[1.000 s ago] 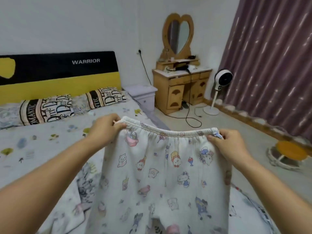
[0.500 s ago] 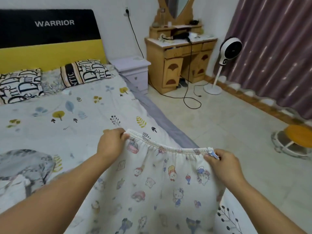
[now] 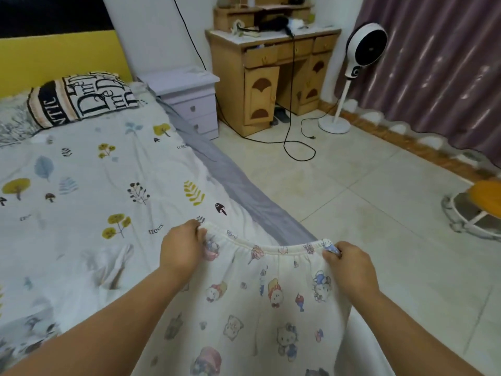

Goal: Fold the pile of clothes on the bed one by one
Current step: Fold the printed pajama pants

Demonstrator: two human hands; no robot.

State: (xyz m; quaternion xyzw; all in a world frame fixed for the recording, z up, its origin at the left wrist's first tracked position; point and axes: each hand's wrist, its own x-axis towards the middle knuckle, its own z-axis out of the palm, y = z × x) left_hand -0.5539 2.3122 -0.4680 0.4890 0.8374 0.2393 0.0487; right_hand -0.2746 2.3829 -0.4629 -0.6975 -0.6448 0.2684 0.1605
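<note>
Lower centre of the frame: the left hand (image 3: 181, 249) and right hand (image 3: 349, 265) each pinch an end of the waistband of the printed trousers (image 3: 260, 308), fingers curled on the elastic. The garment hangs spread over the near edge of the bed (image 3: 81, 185). Step in hand, apparently: laying it flat. The next move likely calls for lowering the waistband evenly, then folding.

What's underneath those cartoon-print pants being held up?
Under the cartoon-print pants lies the bed's tree-patterned sheet, with its grey edge beside. Anything directly beneath the fabric is covered.
</note>
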